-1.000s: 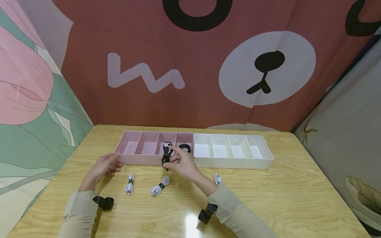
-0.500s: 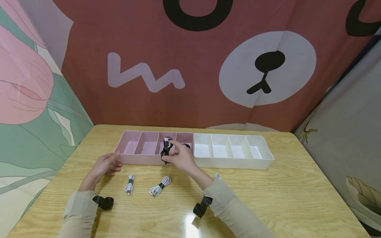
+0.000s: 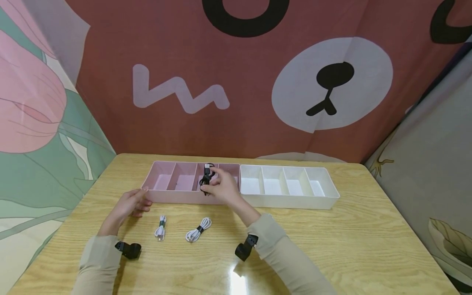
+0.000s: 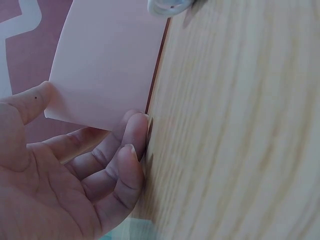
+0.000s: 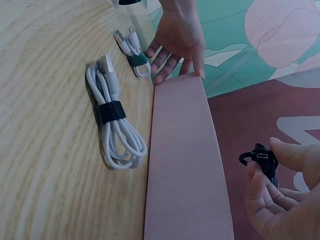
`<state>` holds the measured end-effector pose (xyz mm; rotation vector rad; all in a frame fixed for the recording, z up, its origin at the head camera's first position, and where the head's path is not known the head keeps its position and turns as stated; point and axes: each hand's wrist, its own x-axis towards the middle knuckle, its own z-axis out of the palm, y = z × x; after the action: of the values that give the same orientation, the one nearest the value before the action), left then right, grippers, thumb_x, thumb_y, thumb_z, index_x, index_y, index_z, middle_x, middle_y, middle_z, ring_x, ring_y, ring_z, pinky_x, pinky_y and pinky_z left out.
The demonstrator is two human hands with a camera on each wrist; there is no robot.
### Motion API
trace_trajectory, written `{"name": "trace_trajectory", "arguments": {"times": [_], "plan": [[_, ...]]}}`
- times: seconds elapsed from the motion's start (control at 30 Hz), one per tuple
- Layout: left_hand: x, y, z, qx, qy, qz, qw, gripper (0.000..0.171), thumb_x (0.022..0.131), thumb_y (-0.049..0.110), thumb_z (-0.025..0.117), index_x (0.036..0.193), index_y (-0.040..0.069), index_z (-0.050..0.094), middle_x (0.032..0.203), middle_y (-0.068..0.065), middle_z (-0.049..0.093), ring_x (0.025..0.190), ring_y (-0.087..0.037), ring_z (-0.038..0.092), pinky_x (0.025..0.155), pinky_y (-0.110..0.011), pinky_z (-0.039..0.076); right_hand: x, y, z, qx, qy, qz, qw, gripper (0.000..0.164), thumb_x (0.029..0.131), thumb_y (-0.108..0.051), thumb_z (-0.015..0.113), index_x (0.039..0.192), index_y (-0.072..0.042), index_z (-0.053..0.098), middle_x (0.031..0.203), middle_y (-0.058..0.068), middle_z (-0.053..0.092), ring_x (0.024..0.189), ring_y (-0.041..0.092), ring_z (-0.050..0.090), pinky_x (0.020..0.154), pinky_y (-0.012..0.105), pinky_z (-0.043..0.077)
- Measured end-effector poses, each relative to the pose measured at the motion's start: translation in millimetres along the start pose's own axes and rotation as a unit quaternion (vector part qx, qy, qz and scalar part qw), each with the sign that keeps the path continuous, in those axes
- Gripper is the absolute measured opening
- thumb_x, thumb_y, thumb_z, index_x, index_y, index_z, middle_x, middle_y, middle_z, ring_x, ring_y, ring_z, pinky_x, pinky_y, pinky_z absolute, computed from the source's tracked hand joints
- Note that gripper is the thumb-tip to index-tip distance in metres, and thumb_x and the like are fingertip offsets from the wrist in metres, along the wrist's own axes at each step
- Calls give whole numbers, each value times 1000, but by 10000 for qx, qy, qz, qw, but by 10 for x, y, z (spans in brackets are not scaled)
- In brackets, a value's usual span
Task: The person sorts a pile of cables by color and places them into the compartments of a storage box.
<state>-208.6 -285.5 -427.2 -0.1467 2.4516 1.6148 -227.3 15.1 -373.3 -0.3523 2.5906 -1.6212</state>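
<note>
My right hand (image 3: 225,186) pinches a bundled black USB cable (image 3: 206,178) between thumb and fingers, above the third compartment of the pink divided box (image 3: 177,197). In the right wrist view the black cable (image 5: 263,159) shows a small connector facing the camera. My left hand (image 3: 130,205) holds the near left corner of the pink box. In the left wrist view its thumb is on the upper edge of the pink wall (image 4: 107,60) and its curled fingers lie against the end. The fourth pink compartment is partly hidden behind my right hand.
A white divided box (image 3: 287,201) stands against the pink box's right end. On the wooden table (image 3: 350,254), in front of the pink box, lie a small white cable (image 3: 160,228) and a larger white cable (image 3: 198,230), both strapped in bundles.
My right hand has lifted the black cable slightly away from me, over the pink box. Its forearm now covers the white cable on the right. The left hand has stayed put.
</note>
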Motion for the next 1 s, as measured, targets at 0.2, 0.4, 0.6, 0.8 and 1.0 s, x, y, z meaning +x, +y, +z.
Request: {"name": "trace_trajectory", "arguments": {"times": [0.2,0.4,0.6,0.8,1.0], "plan": [[4,0,-7,28,-2,-28,10000,68,96,46,35,127,-14,34,81,-4,64,67,-12,62,56,-32,50,63,21,-21,108,7,44,9999,66,75,-15,75,132,-4,45,79,9,66,59,13,61,55,25,48],[7,-9,-10,-8,-23,12,10000,66,96,45,35,126,-14,35,82,-4,64,68,-12,62,56,-32,50,123,57,-32,15,67,203,9998,65,75,-16,75,132,-6,45,79,6,64,57,10,58,54,24,48],[7,-8,-10,6,6,-13,10000,67,96,47,35,126,-13,35,81,-4,64,68,-12,61,57,-32,50,189,64,-39,14,84,206,9998,66,76,-16,75,133,-5,44,80,7,63,55,15,61,52,25,50],[13,-6,-13,10,-19,-28,10000,67,96,46,35,126,-14,35,82,-5,64,69,-13,62,57,-32,50,242,93,-28,-157,119,247,9995,66,75,-18,76,132,-6,45,82,7,65,53,16,62,49,25,49],[10,-6,-12,-4,-30,-32,10000,67,95,47,36,124,-13,36,83,-5,64,69,-13,62,57,-32,50,276,143,-3,-99,160,300,9994,66,73,-15,77,131,-4,47,81,8,64,51,11,59,49,24,49]]}}
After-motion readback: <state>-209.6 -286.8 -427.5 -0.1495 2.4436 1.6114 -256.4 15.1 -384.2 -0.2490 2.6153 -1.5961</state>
